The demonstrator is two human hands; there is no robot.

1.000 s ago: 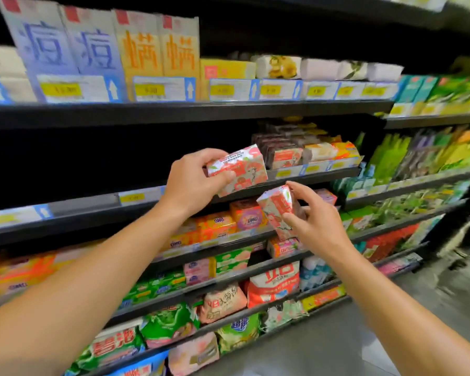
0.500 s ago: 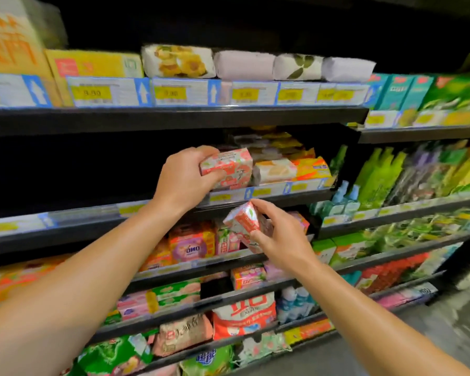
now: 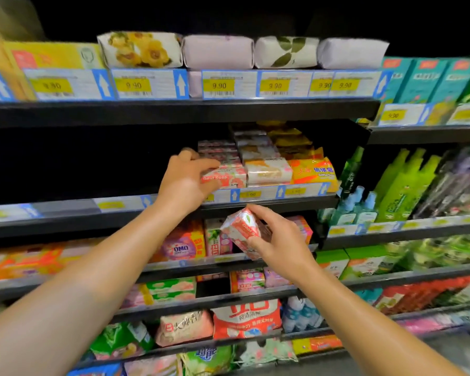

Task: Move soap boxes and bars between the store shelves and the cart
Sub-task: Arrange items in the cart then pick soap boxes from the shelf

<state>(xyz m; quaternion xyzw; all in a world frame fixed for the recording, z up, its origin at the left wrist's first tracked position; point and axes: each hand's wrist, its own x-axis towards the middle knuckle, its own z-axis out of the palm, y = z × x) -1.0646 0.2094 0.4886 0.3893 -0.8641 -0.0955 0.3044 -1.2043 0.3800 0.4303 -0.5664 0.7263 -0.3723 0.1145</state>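
Store shelves (image 3: 255, 204) packed with soap fill my view. At the front edge of the second shelf, my left hand (image 3: 186, 183) grips a pink Goat Soap box (image 3: 225, 176) resting there beside a white bar (image 3: 267, 170). Just below that edge, my right hand (image 3: 278, 240) pinches a second pink box (image 3: 242, 230), tilted in midair.
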